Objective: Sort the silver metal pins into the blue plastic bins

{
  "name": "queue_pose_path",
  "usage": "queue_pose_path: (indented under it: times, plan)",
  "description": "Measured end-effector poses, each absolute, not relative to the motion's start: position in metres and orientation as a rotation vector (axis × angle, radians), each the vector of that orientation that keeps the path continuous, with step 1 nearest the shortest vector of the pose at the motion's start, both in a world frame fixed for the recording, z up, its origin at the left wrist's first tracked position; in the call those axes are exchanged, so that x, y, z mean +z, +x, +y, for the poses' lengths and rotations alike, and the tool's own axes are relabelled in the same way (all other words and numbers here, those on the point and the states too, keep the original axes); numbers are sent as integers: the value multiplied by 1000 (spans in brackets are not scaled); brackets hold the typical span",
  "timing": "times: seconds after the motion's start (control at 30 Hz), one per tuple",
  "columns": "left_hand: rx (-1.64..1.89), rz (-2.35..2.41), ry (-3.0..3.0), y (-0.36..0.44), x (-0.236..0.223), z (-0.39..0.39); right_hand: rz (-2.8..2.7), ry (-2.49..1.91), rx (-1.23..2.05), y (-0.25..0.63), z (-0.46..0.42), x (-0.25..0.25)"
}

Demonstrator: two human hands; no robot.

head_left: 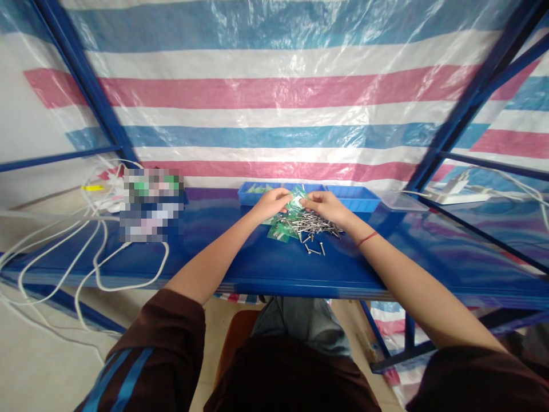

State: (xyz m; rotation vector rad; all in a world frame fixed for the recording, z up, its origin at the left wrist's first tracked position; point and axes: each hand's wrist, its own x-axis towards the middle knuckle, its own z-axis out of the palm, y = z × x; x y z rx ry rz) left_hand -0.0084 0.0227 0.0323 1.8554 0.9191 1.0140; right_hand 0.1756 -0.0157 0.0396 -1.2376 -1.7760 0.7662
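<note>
Between my two hands is a small green-tinted clear plastic bag (299,200), held above the blue table. My left hand (273,204) pinches its left side, and my right hand (325,205) grips its right side with thumb and fingers. Whatever the bag contains is too small to make out. Right below lies a heap of silvery screws (319,224), with a few loose screws (315,249) nearer the front edge. Another green plastic bag (278,233) rests on the table at the heap's left side.
A blue divided tray (351,198) stands behind my hands, with green bags in its left part. White cables (100,252) loop over the table's left side near a blurred-out patch. A clear plastic lid (403,201) and a white power strip (454,191) lie at the right.
</note>
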Motion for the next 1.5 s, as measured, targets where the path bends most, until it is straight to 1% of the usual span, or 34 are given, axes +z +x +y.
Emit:
queue_pose_path:
  times: [0.13, 0.3, 0.4, 0.53, 0.6, 0.67, 0.77, 0.83, 0.93, 1.03, 1.13, 1.2, 1.3, 1.37, 1.5]
  plan:
    - [974, 865, 1888, -8, 36, 18, -1652, -1257, 889, 175, -19, 41]
    - [942, 918, 1833, -10, 40, 16, -1488, -1309, 909, 177, -17, 41]
    - [974, 969, 1766, -10, 41, 15, -1530, -1392, 822, 183, -17, 43]
    - [1089, 940, 1656, -8, 39, 17, -1682, -1473, 590, 190, -21, 44]
    - [1175, 890, 1642, -6, 36, 18, -1721, -1400, 555, 187, -26, 45]
    - [1247, 848, 1670, -2, 35, 17, -1752, -1279, 589, 180, -30, 46]
    - [1254, 804, 1726, 3, 35, 12, -1740, -1131, 612, 171, -33, 45]
    - [1232, 802, 1738, 5, 37, 10, -1738, -1073, 472, 170, -32, 45]
    - [1171, 907, 1621, 6, 41, 8, -1840, -995, 60, 177, -32, 46]
    - [987, 992, 1484, 4, 46, 5, -1996, -885, -308, 184, -36, 48]
    - [908, 931, 1462, 4, 50, 0, -2095, -864, -439, 186, -40, 50]
    - [943, 896, 1487, 3, 50, -1, -2129, -920, -413, 186, -41, 51]
    - [1022, 894, 1658, 2, 46, 1, -2064, -1044, -209, 187, -40, 52]
    - [1100, 905, 1840, 0, 43, 3, -1924, -1126, 34, 187, -38, 52]
    - [1235, 851, 2292, -2, 42, 1, -1658, -1202, 659, 180, -36, 50]
